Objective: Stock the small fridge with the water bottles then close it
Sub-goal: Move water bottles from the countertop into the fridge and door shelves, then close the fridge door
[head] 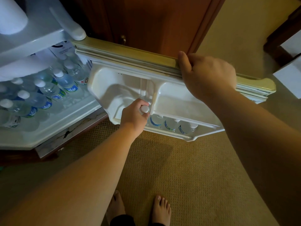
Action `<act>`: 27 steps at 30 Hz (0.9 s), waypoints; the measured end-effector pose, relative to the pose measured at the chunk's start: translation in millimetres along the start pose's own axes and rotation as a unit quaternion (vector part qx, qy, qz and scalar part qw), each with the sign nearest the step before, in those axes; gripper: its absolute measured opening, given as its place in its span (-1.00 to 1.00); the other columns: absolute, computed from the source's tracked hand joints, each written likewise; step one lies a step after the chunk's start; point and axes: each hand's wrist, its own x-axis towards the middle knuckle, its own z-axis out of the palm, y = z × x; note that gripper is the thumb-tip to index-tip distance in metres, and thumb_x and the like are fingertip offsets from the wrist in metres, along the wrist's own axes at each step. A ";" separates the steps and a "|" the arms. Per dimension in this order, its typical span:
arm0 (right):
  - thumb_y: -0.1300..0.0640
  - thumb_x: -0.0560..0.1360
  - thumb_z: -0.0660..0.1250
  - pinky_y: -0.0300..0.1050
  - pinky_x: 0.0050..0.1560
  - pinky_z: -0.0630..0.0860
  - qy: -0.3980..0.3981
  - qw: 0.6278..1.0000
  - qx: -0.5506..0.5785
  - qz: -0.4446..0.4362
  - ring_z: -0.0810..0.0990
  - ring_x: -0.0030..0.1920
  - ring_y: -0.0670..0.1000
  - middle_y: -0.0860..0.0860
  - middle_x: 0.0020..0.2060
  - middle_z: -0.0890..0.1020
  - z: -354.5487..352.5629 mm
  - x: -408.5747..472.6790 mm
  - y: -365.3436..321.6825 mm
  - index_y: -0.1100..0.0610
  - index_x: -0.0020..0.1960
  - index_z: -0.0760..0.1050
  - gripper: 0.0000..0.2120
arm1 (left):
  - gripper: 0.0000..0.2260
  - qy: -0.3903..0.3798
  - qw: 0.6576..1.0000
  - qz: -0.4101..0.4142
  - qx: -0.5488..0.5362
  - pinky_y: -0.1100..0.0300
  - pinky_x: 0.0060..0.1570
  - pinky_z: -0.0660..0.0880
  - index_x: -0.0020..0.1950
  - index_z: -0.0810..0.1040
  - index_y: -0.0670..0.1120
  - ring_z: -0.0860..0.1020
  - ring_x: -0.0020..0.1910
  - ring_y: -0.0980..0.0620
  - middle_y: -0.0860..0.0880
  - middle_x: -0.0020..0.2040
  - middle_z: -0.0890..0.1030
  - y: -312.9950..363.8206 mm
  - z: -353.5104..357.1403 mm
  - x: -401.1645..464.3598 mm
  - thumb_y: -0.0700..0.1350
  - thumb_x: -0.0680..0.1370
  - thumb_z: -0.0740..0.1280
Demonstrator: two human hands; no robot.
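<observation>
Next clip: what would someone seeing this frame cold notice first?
Probably the open fridge door across the middle, with the right hand gripping its top edge. Below it, the left hand holds a bottle by its white-capped neck at the door shelf, beside three bottles already there. At left, the lit fridge interior is packed with more bottles.
</observation>
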 end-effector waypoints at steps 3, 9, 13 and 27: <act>-0.34 0.63 -0.18 -0.01 -0.19 0.35 0.006 1.000 0.000 0.010 0.47 -0.27 0.16 -0.04 -0.39 0.46 0.9 -2.1 -0.5 0.00 -0.13 0.51 -0.38 | -0.79 -0.002 1.000 -0.003 -0.003 0.57 -0.32 0.36 0.05 0.55 0.05 0.56 -0.08 0.03 0.11 -0.07 0.59 -1.3 3.1 -3.2 -0.22 0.55 0.47; -0.35 0.63 -0.18 -0.01 -0.20 0.35 -0.010 1.000 0.000 0.020 0.48 -0.23 0.16 -0.07 -0.39 0.42 -0.8 -10.7 -4.1 -0.02 -0.12 0.52 -0.38 | -0.45 0.010 1.000 -0.017 0.009 0.20 0.22 0.42 0.47 0.43 0.04 0.50 0.31 0.00 -0.05 0.33 0.53 -7.6 -14.0 -32.1 -0.07 0.52 0.54; -0.39 0.61 -0.22 0.03 -0.15 0.44 -0.045 0.999 0.015 0.025 0.51 -0.21 0.15 -0.05 -0.32 0.45 -10.6 -31.9 -14.0 -0.04 -0.09 0.46 -0.38 | -0.51 0.020 0.997 -0.065 -0.045 0.09 0.32 0.50 0.47 0.44 0.02 0.51 0.39 0.02 0.01 0.40 0.54 -10.5 -42.0 -95.0 -0.04 0.57 0.48; -0.17 0.70 -0.06 0.05 0.10 0.46 -0.217 0.959 0.179 -0.033 0.51 0.30 0.23 0.17 0.43 0.36 -38.9 -180.3 -104.4 0.13 0.65 -0.06 -0.37 | -0.65 0.215 0.958 -0.151 -0.116 0.33 0.16 0.44 0.35 0.50 0.23 0.52 0.14 0.38 0.35 0.18 0.56 11.6 -180.2 -277.8 0.06 0.58 0.43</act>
